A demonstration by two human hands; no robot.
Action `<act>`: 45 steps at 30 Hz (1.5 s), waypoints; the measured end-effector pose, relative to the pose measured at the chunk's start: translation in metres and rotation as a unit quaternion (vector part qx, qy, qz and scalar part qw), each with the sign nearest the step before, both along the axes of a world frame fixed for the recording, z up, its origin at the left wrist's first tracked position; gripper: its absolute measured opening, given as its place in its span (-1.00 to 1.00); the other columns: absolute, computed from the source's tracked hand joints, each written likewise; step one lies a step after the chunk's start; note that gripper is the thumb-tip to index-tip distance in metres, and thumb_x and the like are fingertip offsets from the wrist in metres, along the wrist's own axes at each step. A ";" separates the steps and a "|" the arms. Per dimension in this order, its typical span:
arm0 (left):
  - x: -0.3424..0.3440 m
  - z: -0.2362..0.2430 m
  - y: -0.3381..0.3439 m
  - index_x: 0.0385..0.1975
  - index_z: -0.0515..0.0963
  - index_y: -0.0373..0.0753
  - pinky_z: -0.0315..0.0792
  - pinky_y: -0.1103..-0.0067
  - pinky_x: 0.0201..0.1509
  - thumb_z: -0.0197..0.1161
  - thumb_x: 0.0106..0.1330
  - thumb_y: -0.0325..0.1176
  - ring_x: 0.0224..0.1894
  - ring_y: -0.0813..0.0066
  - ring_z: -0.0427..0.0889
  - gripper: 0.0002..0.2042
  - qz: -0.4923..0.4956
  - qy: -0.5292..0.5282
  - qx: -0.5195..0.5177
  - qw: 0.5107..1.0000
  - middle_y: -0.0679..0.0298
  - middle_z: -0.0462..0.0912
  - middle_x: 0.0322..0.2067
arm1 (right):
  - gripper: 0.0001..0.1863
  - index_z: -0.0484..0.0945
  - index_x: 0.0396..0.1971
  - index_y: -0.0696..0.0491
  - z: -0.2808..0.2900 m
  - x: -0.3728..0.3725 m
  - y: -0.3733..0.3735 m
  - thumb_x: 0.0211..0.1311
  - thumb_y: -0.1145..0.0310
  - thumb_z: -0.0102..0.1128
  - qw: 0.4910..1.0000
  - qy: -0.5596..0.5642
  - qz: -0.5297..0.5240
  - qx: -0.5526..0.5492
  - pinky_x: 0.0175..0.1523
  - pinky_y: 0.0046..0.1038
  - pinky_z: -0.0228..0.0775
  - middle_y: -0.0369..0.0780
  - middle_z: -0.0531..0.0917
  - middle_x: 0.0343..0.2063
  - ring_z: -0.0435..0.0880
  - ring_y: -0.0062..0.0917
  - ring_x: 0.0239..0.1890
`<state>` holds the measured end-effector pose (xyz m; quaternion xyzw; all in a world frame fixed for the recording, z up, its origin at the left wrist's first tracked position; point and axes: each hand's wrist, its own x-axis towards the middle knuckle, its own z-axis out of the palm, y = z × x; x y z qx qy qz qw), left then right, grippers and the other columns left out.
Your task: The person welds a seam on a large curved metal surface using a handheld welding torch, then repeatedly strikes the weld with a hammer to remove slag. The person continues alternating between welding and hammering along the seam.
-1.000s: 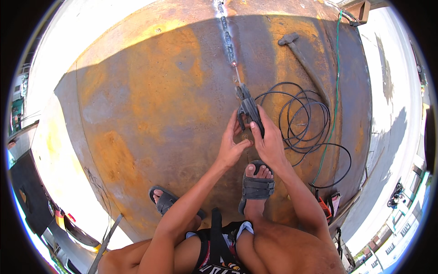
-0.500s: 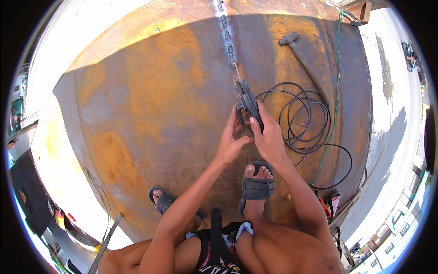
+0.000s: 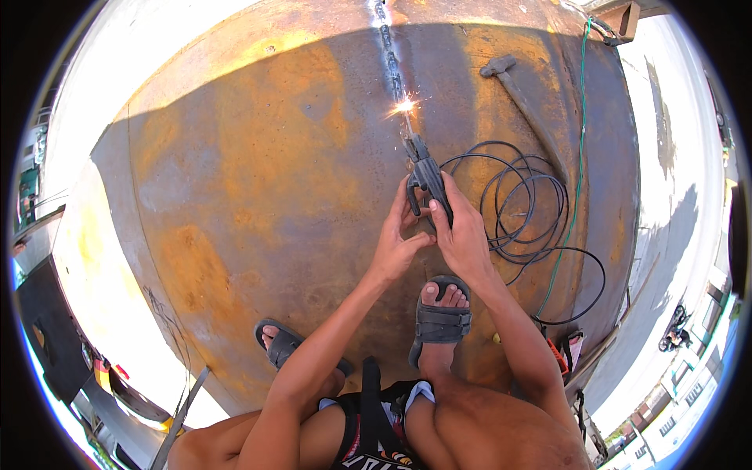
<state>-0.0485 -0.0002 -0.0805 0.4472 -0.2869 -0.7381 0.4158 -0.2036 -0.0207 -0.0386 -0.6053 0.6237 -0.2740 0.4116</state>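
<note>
Both hands are on a black welding electrode holder (image 3: 429, 174) that points away from me. My right hand (image 3: 464, 239) is wrapped around its handle, thumb lying along the top. My left hand (image 3: 398, 243) steadies it from the left, fingers by the lever and partly hidden behind it, thumb stretched toward my right hand. A short, thin electrode (image 3: 408, 124) sticks out of the jaws. Bright sparks (image 3: 405, 106) burst at its tip, at the near end of a dark, beaded weld seam (image 3: 388, 51) on the rusty curved steel surface (image 3: 274, 180).
A hammer (image 3: 529, 113) lies to the right of the holder. Black cable (image 3: 565, 207) is coiled beside my right hand, and a green line (image 3: 580, 149) runs along the right side. My sandalled feet (image 3: 442, 323) rest on the steel. A motorcycle (image 3: 675, 329) is far right.
Sparks now flare at the electrode tip, where only a small reddish glow showed before. My hands hold nearly the same place. The motorcycle at the right appears nearer the bottom.
</note>
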 end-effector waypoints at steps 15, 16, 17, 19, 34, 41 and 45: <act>-0.003 0.003 0.004 0.70 -0.03 -0.21 0.26 0.24 0.62 0.34 0.04 -0.57 0.51 0.12 0.42 0.10 0.031 -0.048 -0.064 0.996 0.00 0.32 0.52 | -0.41 0.31 0.50 0.22 0.007 0.001 0.001 0.61 0.34 0.16 1.000 -0.023 0.012 -0.014 0.07 -0.10 0.58 0.09 0.70 0.02 0.78 -0.01 -0.02; -0.003 0.001 0.008 0.70 -0.04 -0.23 0.25 0.23 0.62 0.35 0.03 -0.56 0.52 0.11 0.41 0.10 0.032 -0.068 -0.079 0.994 -0.02 0.33 0.52 | -0.42 0.32 0.49 0.22 0.007 -0.001 0.003 0.60 0.34 0.17 0.999 -0.025 0.020 -0.020 0.09 -0.10 0.58 0.10 0.70 0.04 0.77 0.01 0.00; -0.003 0.000 0.011 0.70 -0.04 -0.25 0.25 0.23 0.62 0.36 0.03 -0.55 0.52 0.10 0.41 0.11 0.033 -0.088 -0.095 0.991 -0.04 0.33 0.51 | -0.42 0.33 0.49 0.23 0.007 -0.002 0.004 0.60 0.34 0.18 0.999 -0.028 0.027 -0.026 0.11 -0.09 0.57 0.12 0.69 0.06 0.76 0.03 0.02; -0.006 -0.001 0.018 0.69 -0.04 -0.27 0.23 0.22 0.63 0.36 0.02 -0.56 0.52 0.09 0.41 0.11 0.047 -0.082 -0.078 0.992 -0.06 0.34 0.51 | -0.42 0.33 0.48 0.22 0.000 -0.003 0.010 0.59 0.33 0.18 0.998 -0.014 0.035 -0.052 0.15 -0.08 0.56 0.13 0.68 0.08 0.73 0.06 0.07; -0.006 -0.014 0.030 0.70 -0.07 -0.32 0.26 0.25 0.61 0.37 0.07 -0.56 0.53 0.11 0.40 0.10 0.012 -0.109 -0.070 0.992 -0.06 0.39 0.48 | -0.41 0.32 0.50 0.23 -0.003 -0.006 0.027 0.62 0.30 0.15 1.000 0.006 0.020 -0.023 0.14 -0.07 0.53 0.12 0.68 0.05 0.71 0.06 0.06; -0.006 -0.009 0.030 0.71 -0.11 -0.29 0.40 0.26 0.51 0.35 0.12 -0.58 0.45 0.12 0.48 0.09 0.020 -0.067 -0.029 0.997 -0.06 0.40 0.47 | -0.41 0.33 0.52 0.15 -0.001 -0.003 0.026 0.63 0.26 0.13 0.999 0.041 0.019 0.001 0.06 -0.05 0.53 0.09 0.68 0.02 0.70 0.08 0.01; -0.002 -0.007 0.023 0.72 -0.15 -0.24 0.62 0.33 0.26 0.31 0.15 -0.63 0.38 0.14 0.52 0.09 0.026 -0.028 0.002 0.999 -0.07 0.38 0.47 | -0.41 0.33 0.52 0.13 0.003 0.003 0.019 0.62 0.25 0.13 0.999 0.042 0.013 0.013 0.03 -0.02 0.53 0.10 0.67 0.00 0.70 0.10 0.00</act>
